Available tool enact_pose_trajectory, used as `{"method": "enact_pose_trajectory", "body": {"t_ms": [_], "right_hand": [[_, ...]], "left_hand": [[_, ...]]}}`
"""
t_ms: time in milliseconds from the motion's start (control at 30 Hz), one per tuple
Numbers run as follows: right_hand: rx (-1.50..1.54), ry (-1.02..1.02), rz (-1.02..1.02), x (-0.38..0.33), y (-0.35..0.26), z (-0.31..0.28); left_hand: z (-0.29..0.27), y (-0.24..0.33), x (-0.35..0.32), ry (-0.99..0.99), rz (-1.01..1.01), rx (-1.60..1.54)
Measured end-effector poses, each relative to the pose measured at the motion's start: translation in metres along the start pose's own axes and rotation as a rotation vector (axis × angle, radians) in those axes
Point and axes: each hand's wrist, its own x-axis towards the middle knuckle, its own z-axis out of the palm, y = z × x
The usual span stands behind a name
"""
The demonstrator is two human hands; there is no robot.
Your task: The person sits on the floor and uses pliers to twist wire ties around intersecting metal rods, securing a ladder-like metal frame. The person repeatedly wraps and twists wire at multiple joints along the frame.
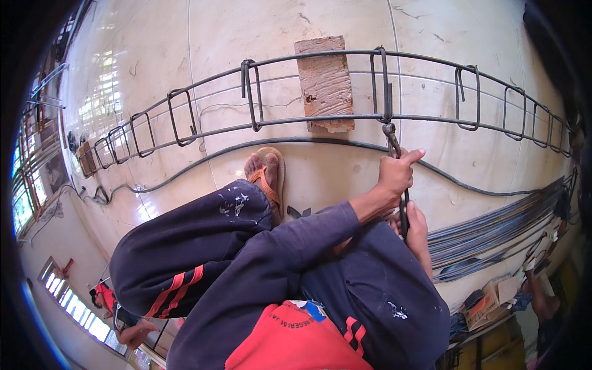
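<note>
A long frame of two steel bars with rectangular wire stirrups (254, 95) stretches across the upper view. My left hand (395, 177) is closed around a pair of dark pincers (393, 140), thumb pointing right. Their head touches the lower bar (345, 117) beside a stirrup (386, 86). Lower down, my right hand (417, 231) closes on the pincers' handle end (404, 216); its fingers are partly hidden behind the handle and my knee. Under the frame lies a rough reddish brick (324, 86), just left of that stirrup.
A loose bent bar (277, 141) runs along the tiled floor (246, 28) before my sandalled foot (268, 179). To the right lies a bundle of steel rods (487, 231). Cardboard boxes (487, 305) stand at lower right. Another person (108, 302) is at lower left.
</note>
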Motion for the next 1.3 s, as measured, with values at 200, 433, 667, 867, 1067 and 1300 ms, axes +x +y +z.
{"method": "enact_pose_trajectory", "body": {"t_ms": [200, 433, 667, 867, 1067, 1300], "right_hand": [[-0.816, 0.268, -0.513, -0.015, -0.01, 0.017], [0.603, -0.428, 0.036, 0.014, 0.051, 0.011], [-0.068, -0.22, -0.442, 0.008, 0.017, 0.006], [-0.61, 0.125, -0.233, 0.007, -0.009, -0.014], [-0.161, -0.108, -0.338, 0.011, 0.004, -0.025], [0.051, -0.237, -0.236, 0.017, -0.003, -0.021]], "left_hand": [[0.013, -0.006, 0.0, 0.212, 0.103, 0.11], [-0.002, 0.005, -0.005, 0.151, 0.089, 0.178], [-0.011, 0.01, -0.007, 0.102, 0.072, 0.438], [-0.018, -0.011, -0.012, -0.213, 0.238, 0.867], [-0.015, 0.006, -0.024, -0.401, 0.344, 1.023], [-0.044, 0.067, -0.037, -0.733, 0.055, 1.495]]}}
